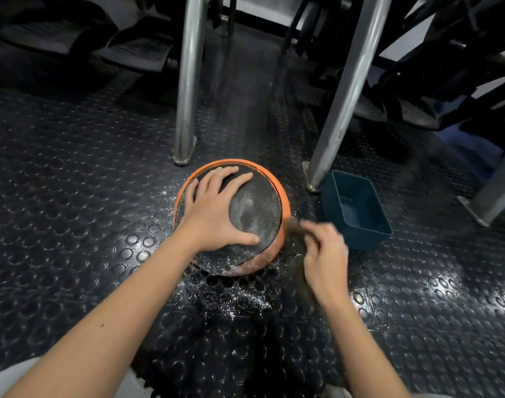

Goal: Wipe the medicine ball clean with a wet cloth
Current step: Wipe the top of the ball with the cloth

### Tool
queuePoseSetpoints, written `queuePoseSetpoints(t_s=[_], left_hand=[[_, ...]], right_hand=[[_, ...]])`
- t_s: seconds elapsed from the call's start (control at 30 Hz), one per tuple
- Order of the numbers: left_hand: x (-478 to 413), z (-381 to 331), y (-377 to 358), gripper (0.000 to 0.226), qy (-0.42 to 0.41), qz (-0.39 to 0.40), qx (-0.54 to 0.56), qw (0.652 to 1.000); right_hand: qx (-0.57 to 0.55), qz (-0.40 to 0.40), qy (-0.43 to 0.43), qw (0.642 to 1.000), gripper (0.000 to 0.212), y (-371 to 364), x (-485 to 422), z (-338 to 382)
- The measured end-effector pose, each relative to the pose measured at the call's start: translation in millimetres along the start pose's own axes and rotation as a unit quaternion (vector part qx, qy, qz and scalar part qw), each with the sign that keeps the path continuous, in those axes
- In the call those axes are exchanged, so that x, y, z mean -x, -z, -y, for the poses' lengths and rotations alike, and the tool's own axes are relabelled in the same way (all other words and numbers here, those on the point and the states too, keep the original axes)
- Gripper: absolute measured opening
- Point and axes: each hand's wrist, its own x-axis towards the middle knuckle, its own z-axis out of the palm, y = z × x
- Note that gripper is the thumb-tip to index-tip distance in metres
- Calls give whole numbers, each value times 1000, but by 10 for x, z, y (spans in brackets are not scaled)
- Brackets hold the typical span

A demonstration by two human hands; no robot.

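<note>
The left hand [216,214] presses flat on top of the ball [257,208], probably heavy; the right hand [324,254] pinches the soft cloth [293,225]

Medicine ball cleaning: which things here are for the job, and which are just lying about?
For the job: medicine ball, cloth (blurred) gripped by the right hand, left hand pressing on the ball, probably the blue tub.
Just there: metal legs, studded floor mat.

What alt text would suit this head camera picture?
Left hand presses flat on a dusty orange-and-black medicine ball on black studded flooring; right hand grips a blurred dark cloth beside it. Teal plastic tub nearby.
</note>
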Motion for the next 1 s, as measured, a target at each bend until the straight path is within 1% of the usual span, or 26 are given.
queuePoseSetpoints(t_s=[0.03,0.07,0.1,0.2,0.27,0.33,0.37,0.47,0.5,0.57,0.6,0.63,0.73,0.8,0.87,0.9,1.0], left_hand=[[20,-4,7,113,3,1,2,1000],[31,-14,7,112,1,4,-5,1000],[36,-25,-5,110,-2,5,-13,1000],[28,-73,-54,109,-8,7,-32,999],[26,-58,-90,110,-10,-2,-29,1000],[24,-71,-95,110,-15,-1,-29,999],[20,-74,-91,110,-18,-4,-30,999],[15,-55,-72,110,-9,-5,-21,1000],[19,-35,-69,111,-7,-10,-16,1000],[36,-5,-67,111,-6,-23,-5,1000],[47,-9,-64,112,-5,-22,-6,1000],[51,-20,-68,112,-6,-16,-12,1000],[40,-52,-87,110,-6,-8,-31,999],[39,-40,-100,110,-7,-16,-26,999],[34,-49,-94,109,-12,-13,-22,1000],[28,-59,-90,109,-14,-9,-22,1000],[22,-67,-72,109,-7,-7,-18,1000]], right_hand=[[-30,-42,18,998,33,63,-194,166],[-50,-66,39,996,33,92,-397,338],[-57,-62,65,994,33,93,-565,489],[-1,-6,131,991,31,-103,-630,603],[1,-16,146,989,31,-200,-426,478],[-19,-43,119,992,29,-204,-166,328],[-27,-36,98,994,28,-190,-24,251],[-13,50,33,998,28,-108,313,56],[-11,52,26,998,28,-55,312,43],[-33,-8,33,999,28,52,88,152],[-44,-40,52,997,28,73,-94,254],[-45,-52,70,995,28,46,-268,349],[2,-29,118,993,30,-179,-469,511],[6,-45,127,991,31,-289,-347,440],[-20,-69,106,992,30,-285,-136,307],[-27,-65,91,993,28,-268,-10,225],[-27,11,44,999,25,-159,306,82]])
